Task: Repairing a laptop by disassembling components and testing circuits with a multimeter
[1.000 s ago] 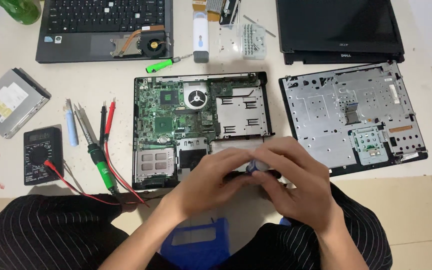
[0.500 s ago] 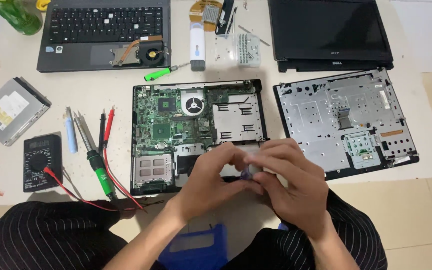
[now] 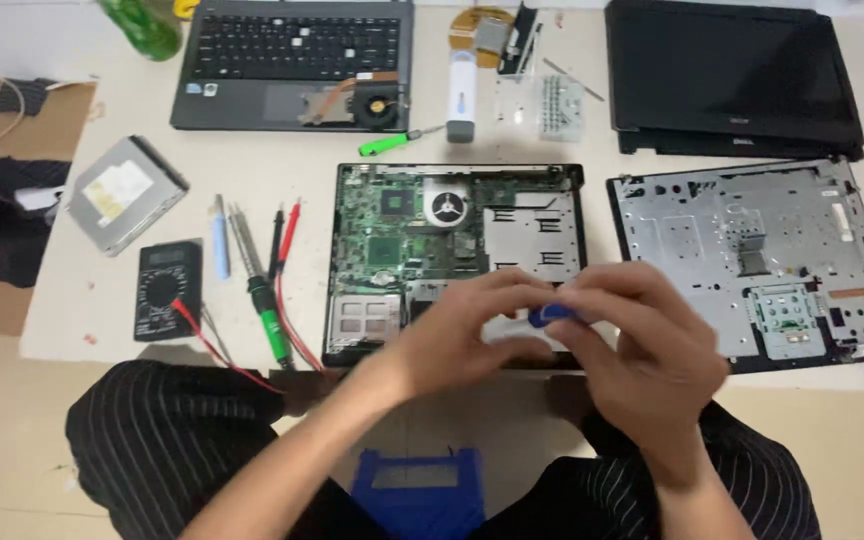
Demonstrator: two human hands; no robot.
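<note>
1. The left hand (image 3: 472, 325) is curled, its fingertips pinching a small blue object (image 3: 552, 314).
2. The right hand (image 3: 642, 345) is also curled, fingers closed on the same blue object from the other side.
3. Both hands hover above the front edge of the opened laptop base (image 3: 452, 240), whose circuit board is exposed.
4. A silver metal panel (image 3: 752, 260) lies just right on the surface (image 3: 282, 180).
</note>
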